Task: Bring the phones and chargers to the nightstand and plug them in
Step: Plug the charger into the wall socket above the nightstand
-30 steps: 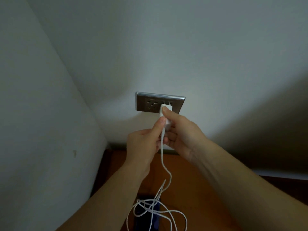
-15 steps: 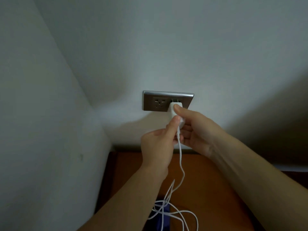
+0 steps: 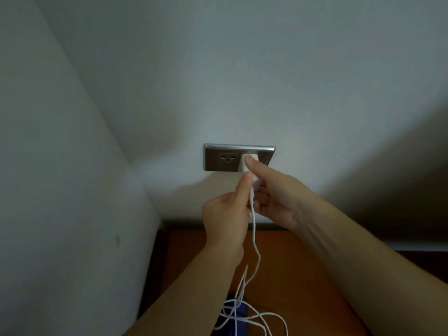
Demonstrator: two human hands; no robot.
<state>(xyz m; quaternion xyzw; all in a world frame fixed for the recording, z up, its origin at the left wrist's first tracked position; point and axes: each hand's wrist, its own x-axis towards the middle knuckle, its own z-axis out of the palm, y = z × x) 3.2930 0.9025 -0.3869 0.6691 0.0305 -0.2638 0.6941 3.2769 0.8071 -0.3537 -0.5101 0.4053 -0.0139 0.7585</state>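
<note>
One small white plastic charger point(image 3: 243, 166), a smooth block with rounded corners, sits against the right half of a rectangular wall socket point(image 3: 225, 162) with a dull brushed-metal face and a bright strip along its top edge. The socket's left outlet shows five dark slots; the right one is covered by the charger, and how deep its pins sit cannot be told. The right hand point(image 3: 278, 202) pinches the charger, thumb laid flat on top and the other fingers point(image 3: 263, 197) curled underneath. The left hand point(image 3: 224, 221) pinches the plug end of one thin white cable point(image 3: 253, 229) just under the charger, forefinger pointing up along it, the rest of its fingers folded in. The cable hangs down in a slack curve and ends in loose loops over one dark blue phone point(image 3: 241, 314) lying flat on the smooth orange-brown wooden tabletop point(image 3: 303, 275) of the nightstand below. The wall is plain matte white. No writing or brand can be read anywhere.
</note>
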